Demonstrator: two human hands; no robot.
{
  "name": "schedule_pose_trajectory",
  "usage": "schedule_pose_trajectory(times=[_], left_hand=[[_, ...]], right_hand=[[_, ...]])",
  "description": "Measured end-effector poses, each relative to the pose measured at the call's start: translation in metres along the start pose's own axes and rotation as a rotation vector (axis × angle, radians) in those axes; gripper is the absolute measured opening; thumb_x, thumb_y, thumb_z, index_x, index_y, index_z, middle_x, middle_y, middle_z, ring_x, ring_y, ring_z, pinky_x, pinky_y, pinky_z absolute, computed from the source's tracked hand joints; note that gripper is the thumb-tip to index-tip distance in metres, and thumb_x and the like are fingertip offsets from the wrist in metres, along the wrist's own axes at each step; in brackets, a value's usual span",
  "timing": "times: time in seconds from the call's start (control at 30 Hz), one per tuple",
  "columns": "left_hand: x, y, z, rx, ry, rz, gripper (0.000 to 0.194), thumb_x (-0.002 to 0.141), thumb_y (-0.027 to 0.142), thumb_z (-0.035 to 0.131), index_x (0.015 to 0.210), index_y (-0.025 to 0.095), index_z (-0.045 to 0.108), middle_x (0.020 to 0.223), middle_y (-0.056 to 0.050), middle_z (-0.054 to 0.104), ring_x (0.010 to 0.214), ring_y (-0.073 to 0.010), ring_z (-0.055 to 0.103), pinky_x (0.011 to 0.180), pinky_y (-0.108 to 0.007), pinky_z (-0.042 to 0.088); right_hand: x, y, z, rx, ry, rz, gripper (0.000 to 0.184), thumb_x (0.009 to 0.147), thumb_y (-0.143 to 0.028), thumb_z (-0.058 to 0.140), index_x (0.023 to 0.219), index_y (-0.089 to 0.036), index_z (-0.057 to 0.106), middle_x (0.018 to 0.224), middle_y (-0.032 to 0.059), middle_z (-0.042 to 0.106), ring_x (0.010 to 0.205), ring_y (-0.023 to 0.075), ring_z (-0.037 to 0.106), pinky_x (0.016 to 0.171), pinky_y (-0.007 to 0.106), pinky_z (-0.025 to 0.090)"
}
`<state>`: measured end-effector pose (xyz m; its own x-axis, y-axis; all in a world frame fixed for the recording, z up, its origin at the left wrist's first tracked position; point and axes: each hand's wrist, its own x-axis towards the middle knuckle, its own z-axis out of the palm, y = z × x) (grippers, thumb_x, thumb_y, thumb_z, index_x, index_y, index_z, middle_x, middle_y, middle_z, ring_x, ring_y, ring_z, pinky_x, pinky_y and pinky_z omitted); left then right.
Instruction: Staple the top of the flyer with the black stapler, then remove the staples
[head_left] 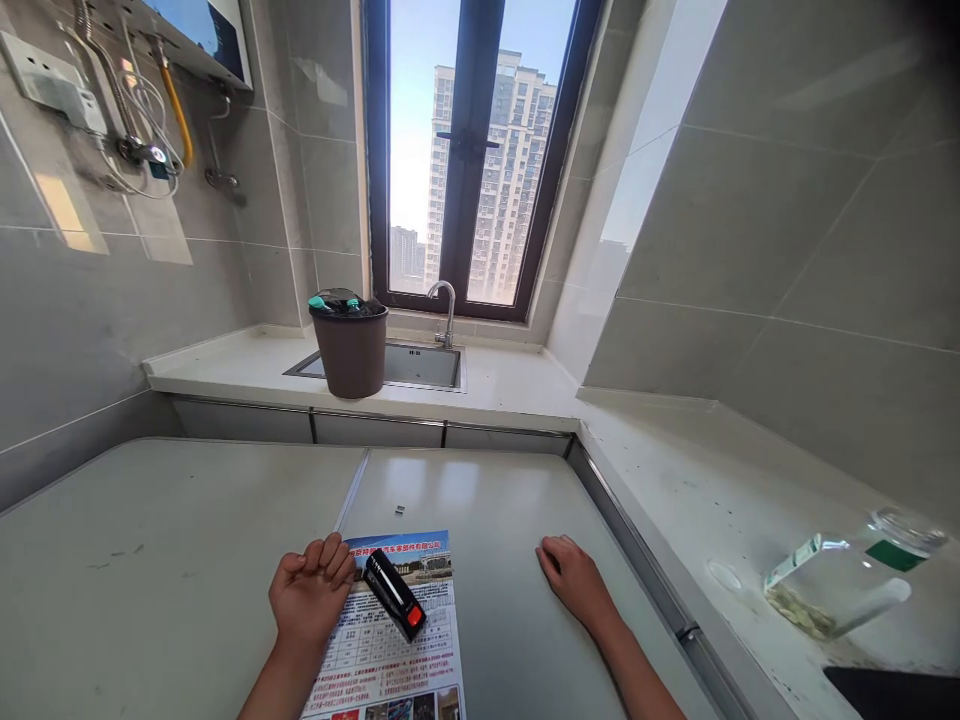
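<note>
My left hand point(311, 590) lies palm up at the left edge of a printed flyer point(397, 650), its fingers curled in loosely with nothing visible in them. Close beside its fingertips, a black oblong device point(394, 594) with a red piece at its near end, resembling a small stapler, rests diagonally on the flyer. My right hand point(574, 580) rests on the table to the right, apart from the flyer, fingers curled under and nothing seen in it. Beyond the flyer are tiny grey metal strips point(400, 510), perhaps staples.
The pale table point(225, 530) reaches a white counter with a sink point(424, 365) and faucet point(448, 310). A brown bucket point(352, 350) stands at the sink's front edge. On the right counter is a clear jar point(847, 570), close to a dark object point(892, 690).
</note>
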<state>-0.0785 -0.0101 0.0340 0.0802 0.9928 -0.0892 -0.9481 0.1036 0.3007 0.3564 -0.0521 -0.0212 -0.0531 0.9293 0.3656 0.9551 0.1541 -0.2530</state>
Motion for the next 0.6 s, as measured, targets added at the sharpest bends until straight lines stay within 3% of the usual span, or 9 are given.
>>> schedule_pose_trajectory(times=[0.3, 0.4, 0.5, 0.6], left_hand=[[0.0, -0.001, 0.001, -0.01, -0.013, 0.003, 0.046, 0.063, 0.012, 0.058, 0.064, 0.022, 0.013, 0.06, 0.003, 0.031, 0.048, -0.0116, 0.034, 0.042, -0.028, 0.034], [0.002, -0.001, 0.001, -0.009, -0.026, 0.001, 0.046, 0.063, 0.012, 0.058, 0.063, 0.021, 0.013, 0.06, 0.002, 0.03, 0.049, -0.0116, 0.034, 0.041, -0.028, 0.034], [0.002, -0.002, 0.002, 0.009, -0.029, 0.012, 0.046, 0.062, 0.012, 0.057, 0.062, 0.021, 0.012, 0.06, 0.002, 0.03, 0.049, -0.0117, 0.034, 0.041, -0.028, 0.034], [0.001, -0.004, 0.005, 0.015, -0.034, 0.019, 0.047, 0.062, 0.012, 0.058, 0.062, 0.021, 0.012, 0.06, 0.002, 0.029, 0.049, -0.0115, 0.033, 0.042, -0.028, 0.034]], right_hand=[[-0.001, -0.001, 0.001, 0.017, -0.017, 0.03, 0.033, 0.102, -0.029, 0.04, 0.072, -0.022, 0.053, 0.073, 0.002, 0.062, 0.074, 0.0185, 0.057, 0.067, 0.027, 0.035], [0.005, -0.006, 0.0, 0.031, -0.045, 0.138, 0.03, 0.098, -0.028, 0.043, 0.072, -0.021, 0.054, 0.073, 0.0027, 0.061, 0.075, 0.0189, 0.056, 0.067, 0.027, 0.033], [0.015, -0.034, -0.002, 0.089, -0.119, 0.309, 0.029, 0.095, -0.025, 0.047, 0.068, -0.021, 0.054, 0.065, 0.0014, 0.057, 0.07, 0.0183, 0.054, 0.064, 0.027, 0.033], [0.022, -0.094, -0.003, 0.313, -0.149, 0.239, 0.03, 0.1, -0.035, 0.047, 0.076, -0.021, 0.058, 0.069, 0.0002, 0.061, 0.068, 0.0167, 0.055, 0.065, 0.026, 0.039]])
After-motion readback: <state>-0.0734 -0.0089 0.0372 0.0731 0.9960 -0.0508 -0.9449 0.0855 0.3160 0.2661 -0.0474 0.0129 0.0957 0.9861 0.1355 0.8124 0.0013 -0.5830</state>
